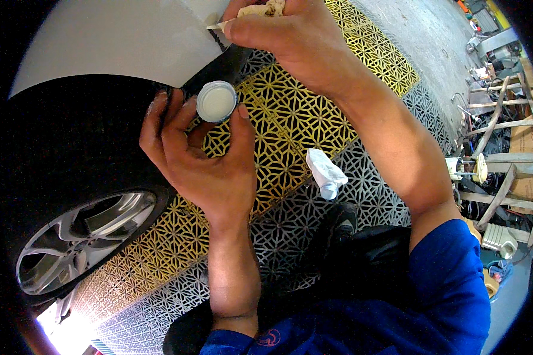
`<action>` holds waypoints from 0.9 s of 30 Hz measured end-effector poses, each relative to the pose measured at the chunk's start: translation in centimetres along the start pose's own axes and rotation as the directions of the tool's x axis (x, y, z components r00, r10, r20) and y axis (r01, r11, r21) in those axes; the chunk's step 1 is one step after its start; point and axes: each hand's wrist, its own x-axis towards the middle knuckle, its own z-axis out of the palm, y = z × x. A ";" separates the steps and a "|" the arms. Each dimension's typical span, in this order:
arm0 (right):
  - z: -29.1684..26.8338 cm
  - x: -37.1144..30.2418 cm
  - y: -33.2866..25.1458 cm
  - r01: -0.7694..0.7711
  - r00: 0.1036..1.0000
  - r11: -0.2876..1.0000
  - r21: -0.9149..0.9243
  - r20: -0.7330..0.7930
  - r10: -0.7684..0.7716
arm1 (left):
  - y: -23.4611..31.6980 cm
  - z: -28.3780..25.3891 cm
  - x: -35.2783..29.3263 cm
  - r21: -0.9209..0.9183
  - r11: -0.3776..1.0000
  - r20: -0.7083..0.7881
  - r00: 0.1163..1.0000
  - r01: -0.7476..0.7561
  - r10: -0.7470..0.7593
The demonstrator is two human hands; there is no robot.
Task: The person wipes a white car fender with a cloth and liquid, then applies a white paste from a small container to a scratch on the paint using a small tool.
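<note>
My left hand (pixel 207 160) grips a small round cap (pixel 217 102) between thumb and fingers, and pale, whitish liquid shows inside it. Up at the top of the view, my right hand (pixel 296 41) is closed on a crumpled cream-coloured cloth (pixel 263 9). A slim pale tip (pixel 217 26) sticks out from its fingers, but I cannot make out its kind. That tip is at the dark-marked lower edge of a light car body panel (pixel 124 41), beside the wheel arch. Contact with the panel cannot be told for certain.
A car wheel with a silver rim (pixel 83 248) stands at the left. Yellow and grey lattice floor tiles (pixel 290 124) lie below my hands. On them rests a crumpled white wrapper (pixel 326 173), near my shoe (pixel 344 222). Wooden slats (pixel 503 160) and clutter line the right.
</note>
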 end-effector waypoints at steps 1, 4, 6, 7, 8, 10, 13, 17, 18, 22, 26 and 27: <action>0.0 0.0 -0.3 -0.045 0.999 0.999 -0.023 -0.003 0.045 | 0.0 0.0 0.0 0.019 1.000 -0.001 1.000 -0.015 0.016; 0.0 -0.1 -1.3 -0.122 0.992 0.991 -0.045 0.000 0.123 | 0.1 0.0 0.1 0.054 0.998 0.002 1.000 -0.029 0.029; -0.6 -0.5 -1.5 -0.118 0.992 0.993 -0.010 0.046 0.118 | 0.3 0.0 0.1 0.062 0.998 0.007 1.000 -0.021 0.021; -1.0 -0.7 -1.8 -0.127 0.989 0.992 0.002 0.079 0.127 | 0.3 -0.1 0.1 0.063 0.998 0.011 1.000 -0.014 0.013; -1.7 -1.0 -3.1 -0.158 0.979 0.987 0.002 0.132 0.156 | 0.4 -0.1 0.1 0.064 0.998 0.015 1.000 -0.007 0.006; -2.0 -1.0 -3.5 -0.147 0.952 0.987 -0.070 0.262 0.160 | 0.0 -0.1 -0.1 0.028 1.000 -0.004 1.000 0.013 -0.013; -1.9 -1.1 -3.4 0.044 0.919 0.961 -0.274 0.389 0.069 | 0.0 -0.1 -0.2 0.099 0.995 0.004 1.000 -0.024 0.024; -0.5 -1.6 -1.5 0.303 0.922 0.848 -0.435 0.358 -0.146 | 0.3 0.0 0.0 0.113 0.992 0.013 0.998 -0.060 0.059; -0.1 -1.2 -0.7 0.345 0.917 0.821 -0.454 0.350 -0.192 | 0.2 0.0 0.0 0.112 0.992 0.013 0.998 -0.064 0.063; 0.5 -1.1 -0.1 0.352 0.909 0.793 -0.498 0.383 -0.163 | 0.4 -0.2 0.1 0.165 0.984 0.027 0.998 -0.063 0.060; 0.5 -1.1 -0.2 0.332 0.911 0.809 -0.485 0.388 -0.141 | 0.7 -0.3 0.2 0.208 0.976 0.030 0.998 -0.065 0.060; 0.0 -1.3 -0.7 0.312 0.918 0.824 -0.473 0.373 -0.133 | 0.7 0.0 0.1 0.172 0.983 0.028 0.998 -0.060 0.056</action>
